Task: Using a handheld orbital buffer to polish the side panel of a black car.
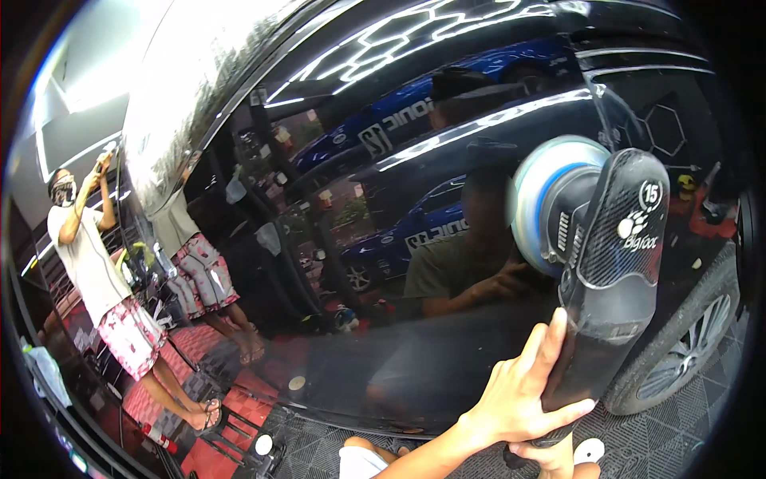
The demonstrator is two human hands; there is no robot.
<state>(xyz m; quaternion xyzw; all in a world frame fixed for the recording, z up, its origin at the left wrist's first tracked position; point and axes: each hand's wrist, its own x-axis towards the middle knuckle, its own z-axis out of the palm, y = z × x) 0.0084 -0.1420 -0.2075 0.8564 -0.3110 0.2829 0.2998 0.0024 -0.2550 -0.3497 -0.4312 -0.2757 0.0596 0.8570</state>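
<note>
A black car polisher (613,231) with a carbon-patterned head stands tilted upward, its round pale pad (531,203) with a blue ring against the glossy dark car door (447,351). Wrapped round the polisher's dark body from the left is my left hand (519,391), its index finger stretched up along the casing and its thumb across the lower part. Below it, my right hand (554,457) closes round the bottom end of the handle; part of that hand is hidden. The door mirrors blue cars, bright ceiling lights and my own arms.
At the left another person (96,263) stands on a dark low stool (227,435), arms raised with a tool. A car wheel (686,347) is at the lower right. Red floor tiles (203,459) meet grey patterned flooring (311,435). A round white object (264,445) sits near the stool.
</note>
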